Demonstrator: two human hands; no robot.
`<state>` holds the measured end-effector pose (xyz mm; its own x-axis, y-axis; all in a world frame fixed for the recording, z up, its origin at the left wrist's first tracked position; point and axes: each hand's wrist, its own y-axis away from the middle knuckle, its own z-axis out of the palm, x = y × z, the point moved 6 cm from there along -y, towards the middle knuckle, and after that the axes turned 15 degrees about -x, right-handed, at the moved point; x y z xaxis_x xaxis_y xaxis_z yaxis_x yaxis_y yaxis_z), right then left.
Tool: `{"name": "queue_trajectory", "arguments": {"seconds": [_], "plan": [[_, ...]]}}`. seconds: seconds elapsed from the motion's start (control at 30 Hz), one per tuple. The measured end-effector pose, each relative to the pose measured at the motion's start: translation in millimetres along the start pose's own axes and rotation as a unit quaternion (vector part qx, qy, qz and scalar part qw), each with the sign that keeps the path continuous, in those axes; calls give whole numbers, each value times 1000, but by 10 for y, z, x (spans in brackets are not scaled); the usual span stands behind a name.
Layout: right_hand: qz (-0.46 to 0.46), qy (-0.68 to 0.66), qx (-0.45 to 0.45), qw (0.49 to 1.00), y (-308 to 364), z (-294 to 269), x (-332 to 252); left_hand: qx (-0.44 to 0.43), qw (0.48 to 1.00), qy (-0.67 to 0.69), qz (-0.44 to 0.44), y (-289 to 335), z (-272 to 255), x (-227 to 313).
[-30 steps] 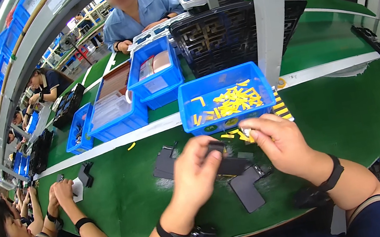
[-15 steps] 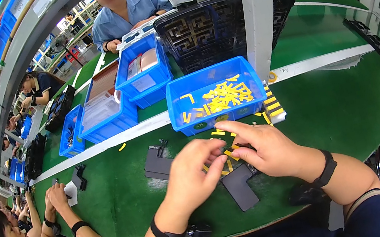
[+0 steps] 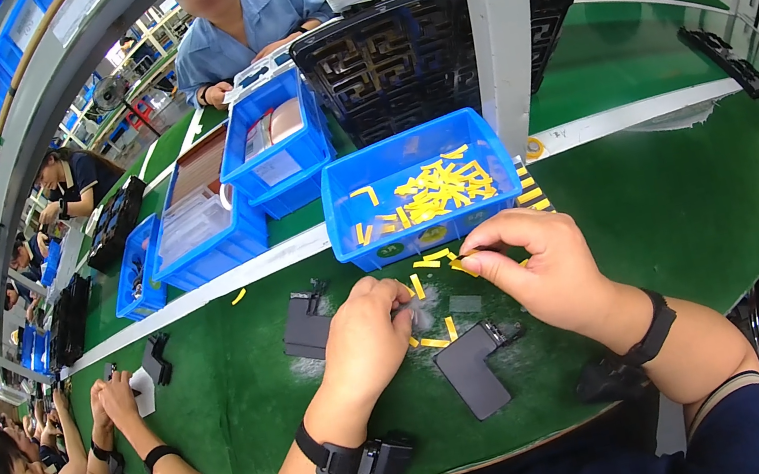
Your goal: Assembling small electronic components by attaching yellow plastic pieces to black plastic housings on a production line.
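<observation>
The right hand (image 3: 549,278) has parted from the left hand (image 3: 362,337), pinching a yellow strip (image 3: 458,266) just before the blue bin (image 3: 412,243), seemingly singled out; the left curls, contents I cannot tell.

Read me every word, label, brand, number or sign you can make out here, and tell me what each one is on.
None can be read clearly.
Round stickers on the blue bin of yellow strips: marks too small to read.
White label on the stacked blue tub: too small and blurred.
Pale sheet at the upper left: too blurred.
</observation>
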<state>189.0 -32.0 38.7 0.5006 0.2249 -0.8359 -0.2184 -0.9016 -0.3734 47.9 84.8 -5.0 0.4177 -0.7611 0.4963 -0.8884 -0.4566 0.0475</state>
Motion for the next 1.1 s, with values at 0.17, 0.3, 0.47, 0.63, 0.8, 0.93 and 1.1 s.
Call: {"name": "queue_trajectory", "arguments": {"seconds": [0.17,0.3,0.47,0.63,0.8,0.93,1.1], "plan": [[-79,59,5,995,-5,25,-84,-74,984,-7,162,229,-68,694],[-102,60,13,993,-7,26,-119,-122,977,-66,160,292,62,787],[-78,9,9,997,26,28,-75,-99,986,57,119,210,-21,653],[-39,-4,-30,999,52,122,-30,-43,865,495,72,141,165,276],[-44,17,-24,999,45,99,-68,-40,848,522,75,161,205,312],[-43,23,-34,998,42,95,-57,-37,858,508,70,155,210,306],[-51,48,-46,997,39,100,-81,-40,859,506,70,149,247,278]]}}
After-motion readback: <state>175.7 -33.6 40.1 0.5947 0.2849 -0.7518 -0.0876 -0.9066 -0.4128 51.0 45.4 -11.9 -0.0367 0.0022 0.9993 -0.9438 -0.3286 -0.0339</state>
